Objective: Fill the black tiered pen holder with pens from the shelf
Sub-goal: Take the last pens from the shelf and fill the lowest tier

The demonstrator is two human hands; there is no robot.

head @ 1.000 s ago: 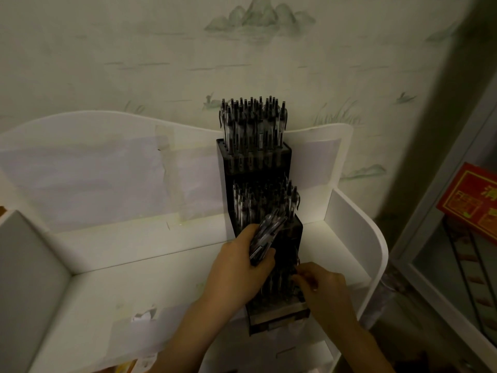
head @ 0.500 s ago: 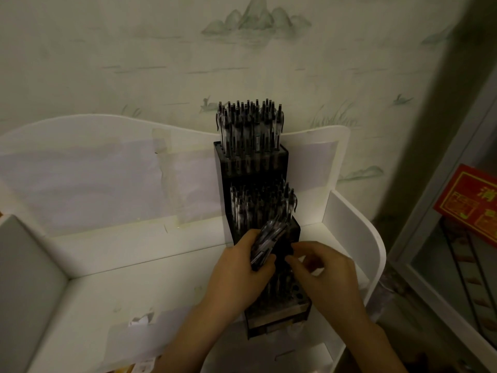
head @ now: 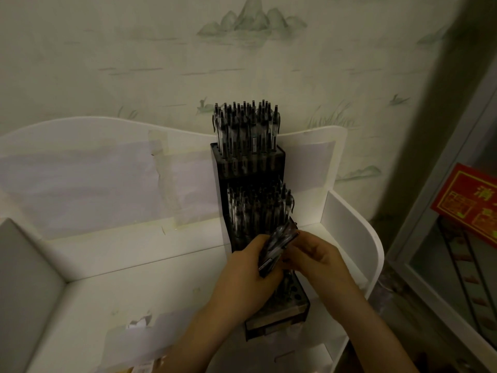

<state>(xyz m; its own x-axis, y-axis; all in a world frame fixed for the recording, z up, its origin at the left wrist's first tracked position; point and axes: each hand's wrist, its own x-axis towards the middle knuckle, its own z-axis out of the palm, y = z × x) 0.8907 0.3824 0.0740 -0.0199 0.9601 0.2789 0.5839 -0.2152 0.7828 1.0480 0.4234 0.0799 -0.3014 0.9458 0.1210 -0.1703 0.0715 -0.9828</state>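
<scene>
Pen bundle [head: 278, 244] btwn both hands, L-gripped.

Black tiered pen holder [head: 277, 313]: looks like matt dark board or plastic, cannot tell which; front edge shows a paler, worn strip. Clear-barrelled plastic pens with black caps [head: 246, 125]: glossy, faint highlights on the barrels. White panelled shelf unit [head: 349, 232]: smooth, matt to satin, laminate-like; patches of pale paper and yellowed tape [head: 169, 181] stuck on, tape slightly shiny and wrinkled. Wall covering with green landscape print [head: 134, 49]: matt, paper-like. Red printed card [head: 468, 200]: slightly glossy.
</scene>
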